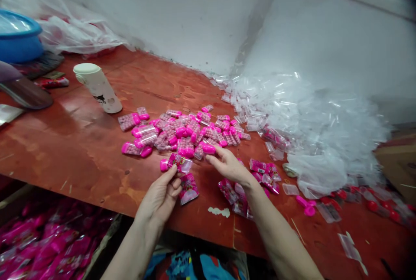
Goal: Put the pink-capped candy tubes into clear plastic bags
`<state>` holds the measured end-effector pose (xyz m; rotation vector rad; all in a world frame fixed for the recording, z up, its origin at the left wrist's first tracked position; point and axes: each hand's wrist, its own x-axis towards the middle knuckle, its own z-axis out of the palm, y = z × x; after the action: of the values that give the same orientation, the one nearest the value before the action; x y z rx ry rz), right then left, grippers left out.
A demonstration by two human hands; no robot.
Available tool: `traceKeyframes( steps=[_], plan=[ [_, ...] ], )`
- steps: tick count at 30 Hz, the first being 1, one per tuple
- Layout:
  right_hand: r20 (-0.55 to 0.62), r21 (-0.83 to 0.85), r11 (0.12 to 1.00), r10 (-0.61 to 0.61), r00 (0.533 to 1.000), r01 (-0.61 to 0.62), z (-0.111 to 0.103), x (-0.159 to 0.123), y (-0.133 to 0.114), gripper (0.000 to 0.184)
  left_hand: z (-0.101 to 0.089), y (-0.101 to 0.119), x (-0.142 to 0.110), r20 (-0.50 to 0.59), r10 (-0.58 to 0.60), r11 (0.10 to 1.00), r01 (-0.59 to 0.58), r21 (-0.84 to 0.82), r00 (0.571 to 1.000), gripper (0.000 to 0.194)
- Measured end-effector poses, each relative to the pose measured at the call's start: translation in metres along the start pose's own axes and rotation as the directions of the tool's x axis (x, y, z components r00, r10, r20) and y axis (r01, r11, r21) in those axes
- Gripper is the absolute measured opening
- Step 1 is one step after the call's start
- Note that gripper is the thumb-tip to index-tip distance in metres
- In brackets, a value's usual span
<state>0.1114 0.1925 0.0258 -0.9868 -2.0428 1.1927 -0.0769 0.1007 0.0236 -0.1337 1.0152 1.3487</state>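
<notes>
My left hand (161, 196) pinches a printed pink wrapper (184, 165) between thumb and finger; a pink cap (164, 165) shows at its left end. Just below those fingers, a flat printed pink packet (189, 188) lies on the table. My right hand (227, 168) has its fingers closed on a pink-capped candy bottle (208, 148) at the near edge of a pile. That pile of clear bottles (185, 143) holds small pink balls under bright pink caps. Under my right forearm are several printed pink wrappers (228, 191), partly hidden by the arm.
A white tumbler (99, 87) stands at the left on the red table (81, 150). Clear empty plastic containers (312, 115) heap up along the wall at right. Lower left, a box holds wrapped pink packets (48, 245). A blue basin (19, 39) sits far left.
</notes>
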Motion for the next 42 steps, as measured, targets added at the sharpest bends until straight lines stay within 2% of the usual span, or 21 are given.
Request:
traceKeyframes(
  steps=[1,3,5,7,12,16,20,28,31,34,38,40,42],
  plan=[
    [0.025,0.199,0.978,0.067,0.997,-0.071,0.005,-0.012,-0.005,0.024,0.002,-0.001,-0.002,0.001,-0.008,1.0,0.008,-0.014,1.0,0.015],
    [0.065,0.471,0.859,0.192,0.979,-0.2,0.018,-0.034,-0.013,0.029,0.005,-0.005,-0.005,0.004,-0.023,0.999,0.023,-0.032,1.0,0.017],
    [0.033,0.606,0.76,0.271,0.962,-0.235,0.032,-0.052,-0.017,0.035,0.006,-0.011,-0.007,0.021,-0.045,0.998,0.045,-0.035,0.999,0.018],
    [-0.047,0.666,0.717,0.316,0.948,-0.206,0.045,-0.064,-0.017,0.04,0.006,-0.018,-0.008,0.047,-0.071,0.997,0.073,-0.031,0.996,0.018],
    [-0.151,0.679,0.709,0.39,0.909,-0.191,0.066,-0.081,-0.02,0.048,0.002,-0.032,-0.013,0.081,-0.095,0.995,0.096,-0.01,0.992,0.018],
    [-0.176,0.649,0.743,0.357,0.917,-0.164,0.073,-0.092,-0.025,0.049,0.0,-0.04,-0.018,0.127,-0.038,0.998,0.031,0.054,0.991,0.013],
    [-0.18,0.643,0.747,0.363,0.914,-0.17,0.076,-0.1,-0.024,0.051,-0.004,-0.048,-0.023,0.209,0.005,0.986,-0.039,0.159,0.978,0.023],
    [-0.246,0.497,0.857,0.287,0.926,-0.134,0.08,-0.11,-0.017,0.045,-0.004,-0.061,-0.033,0.311,-0.09,0.924,-0.038,0.381,0.946,0.032],
    [-0.158,0.617,0.767,0.343,0.926,-0.179,0.076,-0.112,-0.019,0.046,-0.003,-0.062,-0.033,0.343,-0.153,0.914,0.001,0.406,0.927,0.032],
    [-0.06,0.713,0.666,0.371,0.927,-0.22,0.074,-0.118,-0.018,0.05,-0.002,-0.059,-0.033,0.372,-0.143,0.914,-0.021,0.405,0.917,0.032],
    [-0.128,0.701,0.685,0.396,0.909,-0.199,0.08,-0.123,-0.019,0.046,-0.001,-0.062,-0.032,0.374,-0.111,0.913,-0.054,0.405,0.921,0.033],
    [-0.176,0.726,0.665,0.425,0.888,-0.174,0.084,-0.123,-0.021,0.046,-0.003,-0.067,-0.033,0.362,-0.124,0.898,-0.051,0.437,0.924,0.034],
    [-0.17,0.759,0.628,0.442,0.881,-0.168,0.085,-0.121,-0.02,0.051,-0.006,-0.073,-0.034,0.344,-0.11,0.879,-0.071,0.472,0.933,0.035]
  ],
)
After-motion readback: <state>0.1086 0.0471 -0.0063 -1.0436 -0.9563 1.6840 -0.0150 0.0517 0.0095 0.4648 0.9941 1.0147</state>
